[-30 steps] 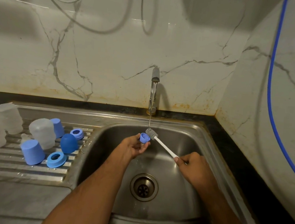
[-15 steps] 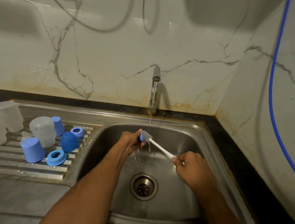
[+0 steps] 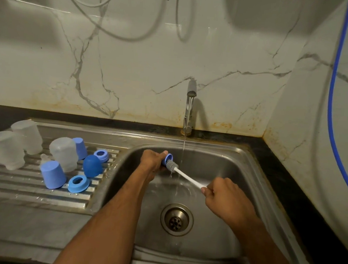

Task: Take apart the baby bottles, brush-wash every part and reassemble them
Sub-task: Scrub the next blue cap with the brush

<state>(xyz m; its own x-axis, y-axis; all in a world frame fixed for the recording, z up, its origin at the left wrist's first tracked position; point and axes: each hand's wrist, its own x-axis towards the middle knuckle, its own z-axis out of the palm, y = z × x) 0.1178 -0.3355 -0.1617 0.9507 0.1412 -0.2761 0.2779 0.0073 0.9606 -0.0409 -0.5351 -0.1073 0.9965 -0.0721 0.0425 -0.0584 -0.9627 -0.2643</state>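
Just left of the tap stream (image 3: 183,151), the left hand (image 3: 152,161) is gripping a small blue cap (image 3: 167,159). The right hand (image 3: 225,194) is pinching the brush (image 3: 184,176), scrubbing the cap's mouth. Next probably calls for rinsing.

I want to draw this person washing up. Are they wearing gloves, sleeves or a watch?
No gloves: the left hand and right hand are both bare. No sleeves show either, as both forearms are uncovered right to the bottom edge of the picture. I can see no watch, ring or bracelet on them.

Both hands curled in grips — left hand (image 3: 153,160) higher, right hand (image 3: 226,194) lower.
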